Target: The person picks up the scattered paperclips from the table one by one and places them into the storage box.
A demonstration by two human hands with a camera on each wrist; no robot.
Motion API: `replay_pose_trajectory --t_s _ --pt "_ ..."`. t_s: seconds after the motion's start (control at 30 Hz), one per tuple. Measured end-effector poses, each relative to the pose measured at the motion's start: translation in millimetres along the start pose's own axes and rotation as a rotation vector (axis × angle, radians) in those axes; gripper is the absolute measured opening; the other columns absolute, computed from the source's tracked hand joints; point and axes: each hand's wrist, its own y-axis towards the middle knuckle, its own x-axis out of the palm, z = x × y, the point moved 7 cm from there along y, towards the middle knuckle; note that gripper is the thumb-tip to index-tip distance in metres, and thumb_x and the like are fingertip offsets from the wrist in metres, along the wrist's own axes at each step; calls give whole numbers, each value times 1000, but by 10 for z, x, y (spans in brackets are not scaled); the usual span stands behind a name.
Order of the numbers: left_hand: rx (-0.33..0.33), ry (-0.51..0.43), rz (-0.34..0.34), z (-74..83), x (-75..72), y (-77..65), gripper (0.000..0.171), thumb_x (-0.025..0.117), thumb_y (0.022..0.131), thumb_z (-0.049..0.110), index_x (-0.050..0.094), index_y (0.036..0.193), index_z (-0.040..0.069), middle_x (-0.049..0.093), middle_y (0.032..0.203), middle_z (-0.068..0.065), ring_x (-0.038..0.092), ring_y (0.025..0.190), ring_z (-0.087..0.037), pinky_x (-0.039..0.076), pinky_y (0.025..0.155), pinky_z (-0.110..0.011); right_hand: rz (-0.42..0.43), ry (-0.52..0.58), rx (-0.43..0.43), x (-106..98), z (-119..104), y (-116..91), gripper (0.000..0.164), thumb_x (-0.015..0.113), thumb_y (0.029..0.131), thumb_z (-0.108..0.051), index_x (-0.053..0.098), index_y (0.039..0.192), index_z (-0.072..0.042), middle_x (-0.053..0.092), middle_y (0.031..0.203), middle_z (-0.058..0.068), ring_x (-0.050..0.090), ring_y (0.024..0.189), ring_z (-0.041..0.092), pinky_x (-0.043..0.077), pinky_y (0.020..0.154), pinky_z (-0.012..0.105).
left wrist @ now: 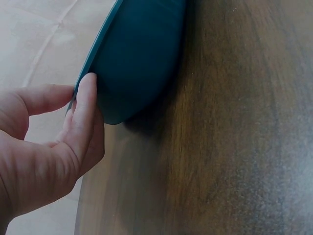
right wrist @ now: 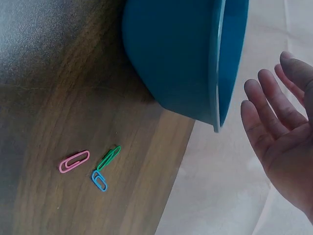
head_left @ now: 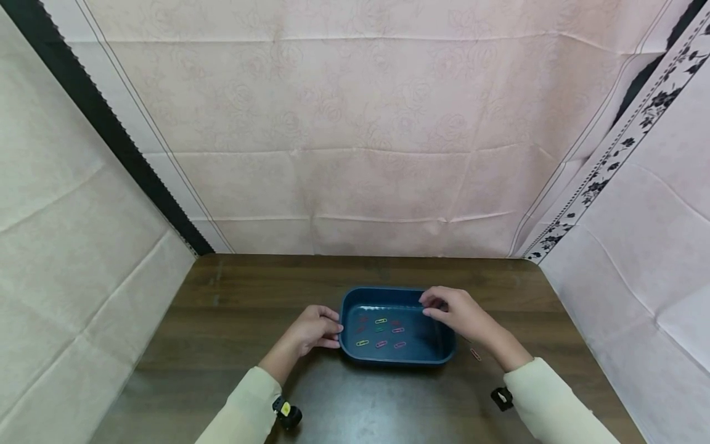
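A dark blue plastic tray [head_left: 427,354] sits on the wooden table, with several coloured paper clips on its floor, among them a yellow paper clip [head_left: 362,343] and a pink paper clip [head_left: 381,344]. My left hand [head_left: 315,330] pinches the tray's left rim between thumb and fingers; the left wrist view shows the thumb [left wrist: 51,98] at the rim. Over the right end of the tray hovers my right hand [head_left: 452,308], fingers loosely bent and apart from the thumb. Nothing shows between the fingers of the right hand [right wrist: 283,132] in the right wrist view.
Right of the tray, a pink paper clip [right wrist: 74,161], a green paper clip [right wrist: 108,157] and a blue paper clip [right wrist: 99,181] lie on the wooden table [head_left: 222,345]. Pale cloth [head_left: 360,123] hangs behind the table and along both sides.
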Motion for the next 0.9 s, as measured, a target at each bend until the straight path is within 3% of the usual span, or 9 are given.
replay_pose_trajectory --t_s 0.3,0.57,0.9 --pt "7 5 6 -7 -5 3 29 65 100 3 56 126 -6 63 100 -19 67 81 -23 67 76 -37 62 27 -7 -110 66 -161 22 73 96 -11 72 117 -12 75 110 8 69 96 12 62 82 28" --pt "11 12 9 5 -6 -7 32 65 99 2 55 127 -8 64 99 -19 67 78 -23 67 75 -37 153 -13 -9 -195 178 -325 24 75 94 -8 73 118 -11 73 111 3 69 96 11 62 79 24" --pt "20 8 -1 9 3 -15 31 66 98 2 55 126 -9 64 99 -19 67 77 -22 67 75 -38 219 -92 15 -258 401 -557 26 77 92 -8 73 116 -15 72 112 -2 73 95 19 63 79 32"
